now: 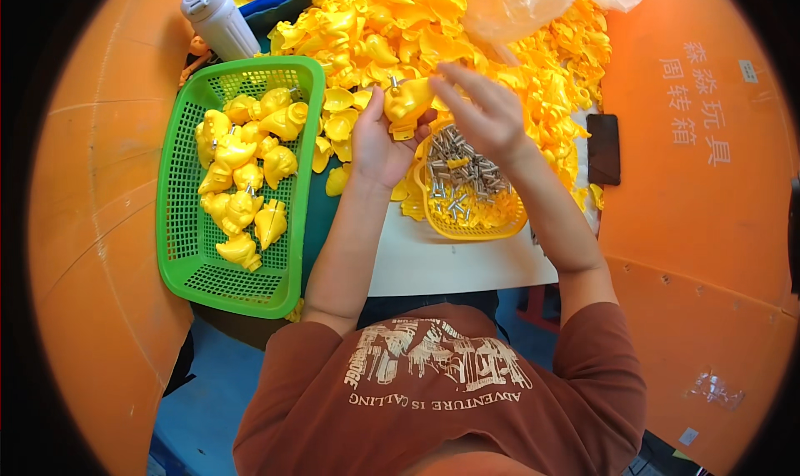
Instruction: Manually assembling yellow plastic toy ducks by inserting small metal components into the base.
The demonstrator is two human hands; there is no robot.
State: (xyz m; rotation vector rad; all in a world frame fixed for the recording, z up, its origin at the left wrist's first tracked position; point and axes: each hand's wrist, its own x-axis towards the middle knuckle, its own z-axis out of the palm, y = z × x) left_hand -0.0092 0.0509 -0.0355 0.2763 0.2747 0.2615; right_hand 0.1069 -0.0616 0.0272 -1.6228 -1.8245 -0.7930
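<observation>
My left hand (382, 149) holds up a glossy yellow plastic toy part (406, 105), thumb on its near left side and fingers beneath. A short metal pin sticks up from the part's top. Just to the right, my right hand (490, 116) has its fingers stretched out, with the fingertips at the part's right edge; whether they touch it I cannot tell. Below my right hand stands a yellow basket (479, 234) holding many small metal pins (467, 169) and some yellow pieces. Similar rounded yellow parts (236, 151), some with pins showing, lie in a green basket (304, 218) at the left.
A large heap of yellow plastic shells (375, 18) covers the far side, with a clear plastic bag (517, 9) on it. A lidded tumbler (221, 22) stands behind the green basket. A dark phone-like slab (603, 149) lies at the right. Orange panels (692, 226) flank both sides.
</observation>
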